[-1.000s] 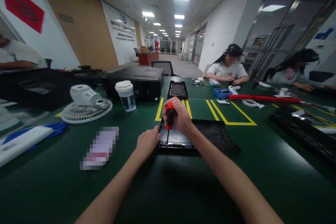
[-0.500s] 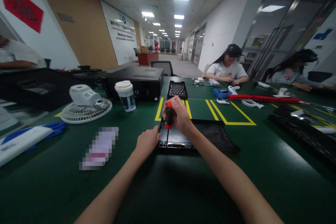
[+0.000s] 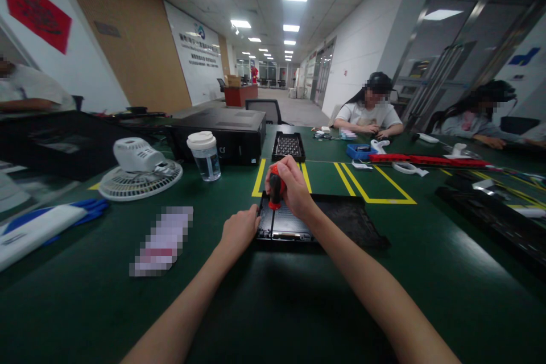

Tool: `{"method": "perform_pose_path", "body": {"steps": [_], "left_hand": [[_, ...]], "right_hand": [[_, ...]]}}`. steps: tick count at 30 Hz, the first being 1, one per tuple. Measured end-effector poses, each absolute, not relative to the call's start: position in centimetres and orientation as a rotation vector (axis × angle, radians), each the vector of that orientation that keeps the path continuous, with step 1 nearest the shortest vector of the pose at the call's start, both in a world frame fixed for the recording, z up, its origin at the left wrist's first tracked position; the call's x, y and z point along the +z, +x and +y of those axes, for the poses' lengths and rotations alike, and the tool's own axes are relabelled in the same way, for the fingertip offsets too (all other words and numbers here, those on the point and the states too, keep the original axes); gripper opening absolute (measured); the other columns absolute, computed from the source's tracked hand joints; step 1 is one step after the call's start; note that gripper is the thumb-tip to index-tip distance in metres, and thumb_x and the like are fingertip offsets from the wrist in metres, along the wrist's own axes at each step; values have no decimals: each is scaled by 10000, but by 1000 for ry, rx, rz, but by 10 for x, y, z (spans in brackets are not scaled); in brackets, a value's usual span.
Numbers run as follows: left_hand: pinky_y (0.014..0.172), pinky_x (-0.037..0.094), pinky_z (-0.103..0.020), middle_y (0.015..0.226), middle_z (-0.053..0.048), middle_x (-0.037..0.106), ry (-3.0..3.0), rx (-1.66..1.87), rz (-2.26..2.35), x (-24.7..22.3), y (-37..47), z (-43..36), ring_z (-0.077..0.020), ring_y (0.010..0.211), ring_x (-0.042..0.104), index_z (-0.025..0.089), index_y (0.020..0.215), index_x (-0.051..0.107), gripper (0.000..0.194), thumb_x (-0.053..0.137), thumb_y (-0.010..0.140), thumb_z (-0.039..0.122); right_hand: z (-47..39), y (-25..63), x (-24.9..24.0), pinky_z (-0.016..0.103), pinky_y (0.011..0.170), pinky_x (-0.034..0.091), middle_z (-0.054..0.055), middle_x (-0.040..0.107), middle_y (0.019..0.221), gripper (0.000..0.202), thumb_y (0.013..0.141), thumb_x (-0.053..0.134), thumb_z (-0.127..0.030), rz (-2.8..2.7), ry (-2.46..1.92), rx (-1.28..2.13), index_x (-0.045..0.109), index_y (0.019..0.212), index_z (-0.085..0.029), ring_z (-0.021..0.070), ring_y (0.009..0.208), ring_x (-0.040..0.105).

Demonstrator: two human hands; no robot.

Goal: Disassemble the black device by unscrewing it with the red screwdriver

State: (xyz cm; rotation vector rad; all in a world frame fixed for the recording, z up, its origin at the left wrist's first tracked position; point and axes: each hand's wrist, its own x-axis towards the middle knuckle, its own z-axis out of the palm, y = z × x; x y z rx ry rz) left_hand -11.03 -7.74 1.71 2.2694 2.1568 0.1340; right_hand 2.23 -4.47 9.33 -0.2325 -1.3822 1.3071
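Observation:
My right hand (image 3: 295, 183) is closed around the red and black handle of a screwdriver (image 3: 275, 192). The screwdriver stands upright, its thin shaft pointing down at the left part of a flat black plastic casing (image 3: 347, 219) on the table. Where the tip meets the casing is too small to make out. A dark, shiny plate with a metallic strip along its near edge shows within that left part. At the casing's left edge, my left hand (image 3: 239, 230) grips the rim, with the thumb near the top and the other fingers mostly hidden.
Beyond the casing lie yellow tape lines and a black tray (image 3: 289, 146) of small parts. To the left are a lidded cup (image 3: 205, 156), a white fan (image 3: 139, 168) and a large black box (image 3: 230, 131). Co-workers sit at the far right and left.

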Motion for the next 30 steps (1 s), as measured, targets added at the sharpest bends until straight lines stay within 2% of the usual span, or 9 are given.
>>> {"method": "perform_pose_path", "body": {"steps": [19, 30], "left_hand": [[662, 471, -332, 909, -84, 656, 2275, 144, 2151, 17, -110, -78, -248, 835, 630, 230, 1089, 467, 287, 355, 867, 374], [675, 469, -327, 908, -79, 653, 2258, 139, 2154, 19, -110, -78, -241, 839, 628, 233, 1100, 459, 289, 358, 870, 375]], "right_hand": [[-44, 26, 92, 193, 470, 440, -64, 530, 621, 199, 819, 517, -350, -1388, -328, 1220, 378, 770, -216, 73, 488, 521], [-50, 24, 99, 180, 440, 417, -81, 431, 580, 245, 786, 551, -347, -1399, -406, 1104, 364, 716, -206, 51, 441, 434]]}}
